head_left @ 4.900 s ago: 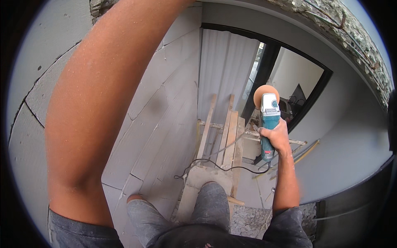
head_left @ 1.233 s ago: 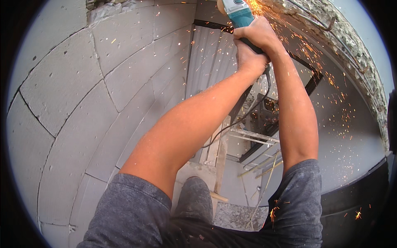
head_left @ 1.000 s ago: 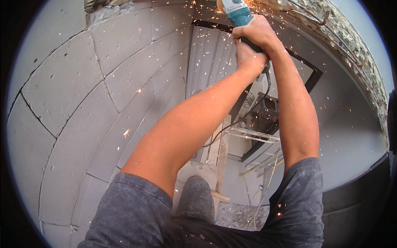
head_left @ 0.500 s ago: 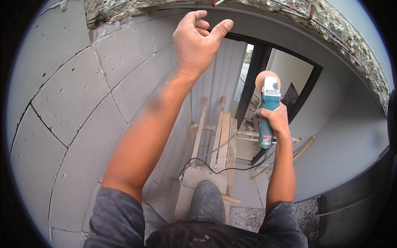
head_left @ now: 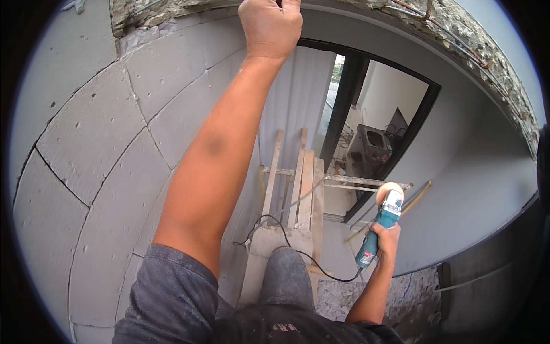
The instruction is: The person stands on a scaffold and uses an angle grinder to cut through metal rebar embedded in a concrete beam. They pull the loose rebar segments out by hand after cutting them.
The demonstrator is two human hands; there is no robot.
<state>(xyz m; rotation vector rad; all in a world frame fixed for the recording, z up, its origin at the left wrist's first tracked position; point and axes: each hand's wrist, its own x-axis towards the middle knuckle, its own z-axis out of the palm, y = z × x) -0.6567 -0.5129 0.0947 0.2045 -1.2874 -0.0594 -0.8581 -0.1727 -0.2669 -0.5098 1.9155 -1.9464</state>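
My left hand is raised at the top of the view, by the broken concrete edge with its bent rebar. Its fingers are curled closed and partly cut off by the frame; whatever they grip is hidden. Down on the right, my right hand wraps round the teal body of an angle grinder. The grinder's round, pale orange disc points up and away, touching nothing that I can make out. A black power cord runs from its rear end across to the boards.
A grey block wall rises on the left. Below me, wooden planks lie on a scaffold with a metal crossbar. Beyond is a dark-framed doorway with a box-like metal thing inside. Rubble covers ground at lower right.
My right hand has lowered the grinder toward me, tilting it to the right. My left hand has gone up and forward, and its fingers, loosely open before, are now curled closed.
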